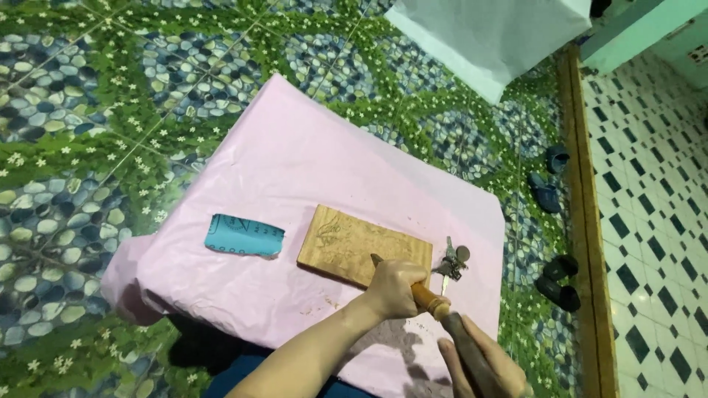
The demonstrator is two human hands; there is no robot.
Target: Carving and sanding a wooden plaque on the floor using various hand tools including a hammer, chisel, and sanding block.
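I judge I'm mid-carve: my left hand (pixel 394 289) grips the chisel (pixel 413 289) on the wooden board's (pixel 361 247) near edge on the pink cloth (pixel 295 162), my right hand (pixel 483 361) wraps a mallet (pixel 472 350) behind its handle, needing a light, square tap next

On a pink cloth (pixel 295 169), the left hand (pixel 394 289) presses a wooden-handled chisel (pixel 413 289) onto a wooden board (pixel 354 243) while the right hand (pixel 483 365) grips a mallet (pixel 468 346).

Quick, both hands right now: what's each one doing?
Left hand: closed around the chisel, its tip on the wooden board.
Right hand: closed on a dark mallet.
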